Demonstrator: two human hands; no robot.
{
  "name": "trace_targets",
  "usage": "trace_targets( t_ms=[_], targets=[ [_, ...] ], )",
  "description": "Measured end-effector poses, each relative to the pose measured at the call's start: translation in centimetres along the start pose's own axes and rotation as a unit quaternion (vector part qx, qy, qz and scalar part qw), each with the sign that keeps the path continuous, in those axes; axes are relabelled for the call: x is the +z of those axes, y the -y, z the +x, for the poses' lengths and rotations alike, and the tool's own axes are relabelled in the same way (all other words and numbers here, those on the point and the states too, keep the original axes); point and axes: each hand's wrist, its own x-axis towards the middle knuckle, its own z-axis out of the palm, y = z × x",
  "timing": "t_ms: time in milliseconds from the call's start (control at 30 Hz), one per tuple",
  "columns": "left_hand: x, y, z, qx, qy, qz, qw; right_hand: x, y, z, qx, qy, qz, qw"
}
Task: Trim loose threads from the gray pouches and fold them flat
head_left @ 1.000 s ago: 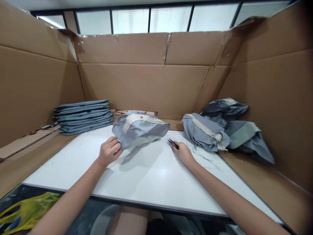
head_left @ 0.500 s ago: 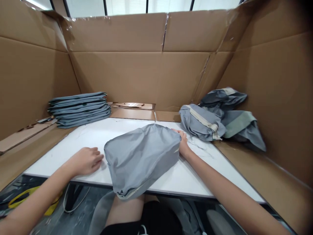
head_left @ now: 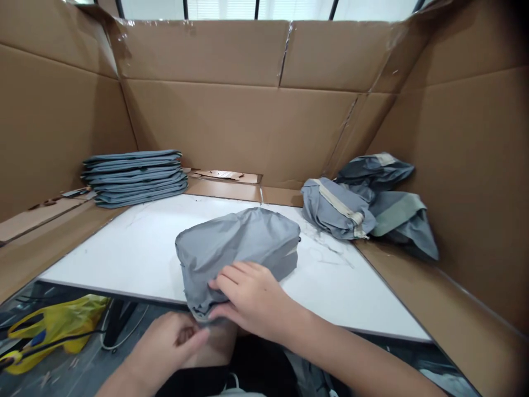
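A puffy grey fabric bag (head_left: pixel 237 248) lies on the white table top (head_left: pixel 136 253), its near end hanging over the front edge. My right hand (head_left: pixel 250 298) rests on that near end with fingers stretched across the cloth, pinching its lower edge with the thumb. My left hand (head_left: pixel 169 344) is below the table edge, fingers curled at the bag's hanging corner. Whether the left hand grips the cloth is partly hidden.
A stack of flat folded grey bags (head_left: pixel 134 176) lies at the back left. Several crumpled grey bags with beige straps (head_left: pixel 363 207) are heaped at the back right. Cardboard walls (head_left: pixel 239 116) surround the table. A yellow plastic bag (head_left: pixel 58 325) lies on the floor at the left.
The bag was pulled toward the front edge. My right hand came from behind the bag to its near end. My left hand dropped from the table top to below the edge.
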Motion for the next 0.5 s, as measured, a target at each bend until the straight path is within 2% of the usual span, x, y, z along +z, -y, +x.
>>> trace_targets(
  t_ms=[33,67,100,167,233,300,400,467,500],
  targets=[
    [0.4,-0.2,0.0,-0.03,0.015,-0.016,0.999,0.8,-0.1,0.4,0.003,-0.023,0.008,1.0],
    [0.7,-0.5,0.2,-0.065,0.006,-0.025,0.998,1.4,-0.5,0.8,0.016,-0.063,0.025,0.998],
    [0.7,-0.9,0.5,-0.096,-0.031,-0.035,0.994,1.7,-1.0,1.4,0.035,-0.111,0.049,0.992],
    [0.3,-2.0,1.8,-0.104,-0.167,-0.084,0.977,1.6,-1.8,2.9,0.087,-0.213,0.107,0.967],
    [-0.3,-3.3,4.1,-0.046,-0.304,-0.18,0.934,1.0,-2.1,4.5,0.141,-0.287,0.177,0.931],
    [-1.0,-4.9,6.9,0.006,-0.405,-0.257,0.878,0.4,-1.8,5.9,0.181,-0.329,0.269,0.887],
    [-1.9,-7.0,10.6,0.087,-0.532,-0.304,0.786,0.1,-1.3,7.0,0.203,-0.361,0.375,0.829],
    [-2.3,-7.8,12.0,0.131,-0.584,-0.301,0.743,0.0,-1.5,7.2,0.201,-0.376,0.374,0.824],
    [-2.5,-8.0,12.4,0.145,-0.598,-0.293,0.732,-0.2,-1.8,7.3,0.196,-0.387,0.354,0.829]
  ],
)
